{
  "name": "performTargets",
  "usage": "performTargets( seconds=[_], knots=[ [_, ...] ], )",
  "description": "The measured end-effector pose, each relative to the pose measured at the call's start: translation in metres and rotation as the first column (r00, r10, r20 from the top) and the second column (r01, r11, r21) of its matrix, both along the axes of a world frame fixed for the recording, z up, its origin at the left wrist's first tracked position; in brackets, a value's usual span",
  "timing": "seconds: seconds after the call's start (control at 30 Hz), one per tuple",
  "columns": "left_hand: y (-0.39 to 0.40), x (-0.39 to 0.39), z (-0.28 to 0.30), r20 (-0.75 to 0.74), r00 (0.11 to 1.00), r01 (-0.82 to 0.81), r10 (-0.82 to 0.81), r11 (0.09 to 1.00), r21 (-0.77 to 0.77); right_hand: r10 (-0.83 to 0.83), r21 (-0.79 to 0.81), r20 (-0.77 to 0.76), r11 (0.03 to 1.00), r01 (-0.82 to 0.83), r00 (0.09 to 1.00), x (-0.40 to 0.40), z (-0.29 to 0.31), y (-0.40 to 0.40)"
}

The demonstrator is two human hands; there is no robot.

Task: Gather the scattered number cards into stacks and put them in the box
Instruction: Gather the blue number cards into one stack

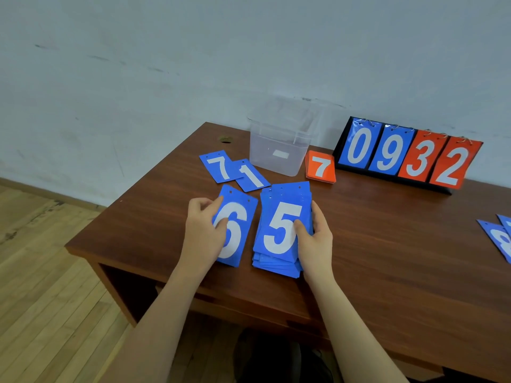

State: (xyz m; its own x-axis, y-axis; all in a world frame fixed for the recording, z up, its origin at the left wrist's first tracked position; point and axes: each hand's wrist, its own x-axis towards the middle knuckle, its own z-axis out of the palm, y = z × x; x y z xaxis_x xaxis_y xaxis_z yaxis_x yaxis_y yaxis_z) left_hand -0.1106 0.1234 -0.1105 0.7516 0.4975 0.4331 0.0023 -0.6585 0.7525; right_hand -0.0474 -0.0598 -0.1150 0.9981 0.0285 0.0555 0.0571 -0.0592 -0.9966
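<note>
Roughly halfway I'd say: right hand [315, 239] has its grip pinching the blue stack [282, 233] topped by a 5, left hand [204, 230] pinches the 6 card [237, 233], while the 7 card [218, 167] and 1 card [253, 175] lie loose at 11 o'clock, a red stack [320, 167] waits, and the box [279, 150] at 12 o'clock on the worktop [387, 230] looks empty.

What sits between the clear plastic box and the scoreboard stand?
A small stack of orange cards, a 7 on top, between clear plastic box and scoreboard stand; head view.

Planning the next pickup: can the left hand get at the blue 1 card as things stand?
Probably yes, once freed. The blue 1 card lies flat just beyond the left hand, with nothing between them, but that hand currently holds the blue 6 card, so it must add that to the stack first.
</note>
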Motion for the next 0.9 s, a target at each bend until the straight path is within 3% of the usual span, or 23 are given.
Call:
performTargets(
  seconds=[0.1, 0.23, 0.4, 0.53, 0.63, 0.73, 0.9],
  knots=[
    [-0.004, -0.001, 0.018, 0.141, 0.990, 0.037, -0.021, 0.992, -0.118, -0.001, 0.004, 0.006, 1.000, 0.001, 1.000, 0.001, 0.001, 0.000],
    [-0.024, 0.007, 0.030, 0.097, 0.988, 0.143, -0.123, 0.962, -0.231, 0.028, 0.066, 0.003, 0.997, -0.028, 1.000, -0.001, 0.005, 0.004],
    [-0.044, 0.026, 0.023, 0.023, 0.990, 0.140, -0.138, 0.984, -0.109, 0.035, 0.178, 0.001, 0.983, -0.035, 0.999, 0.002, 0.016, 0.010],
    [-0.045, 0.042, 0.018, -0.027, 0.992, 0.122, -0.124, 0.989, -0.082, 0.019, 0.106, 0.073, 0.994, -0.027, 0.997, 0.013, 0.017, 0.012],
    [-0.028, 0.068, 0.012, -0.246, 0.969, 0.026, -0.014, 0.999, 0.045, -0.035, 0.083, 0.069, 0.996, 0.029, 0.997, 0.030, 0.014, 0.008],
    [-0.008, 0.098, 0.003, -0.504, 0.864, 0.095, 0.011, 0.978, 0.184, -0.078, 0.038, 0.059, 0.996, 0.076, 0.995, 0.051, 0.011, 0.002],
    [-0.001, 0.134, -0.005, -0.636, 0.771, 0.284, -0.025, 0.908, 0.309, -0.107, -0.043, 0.055, 0.993, 0.109, 0.993, 0.072, 0.008, -0.006]
  ],
)
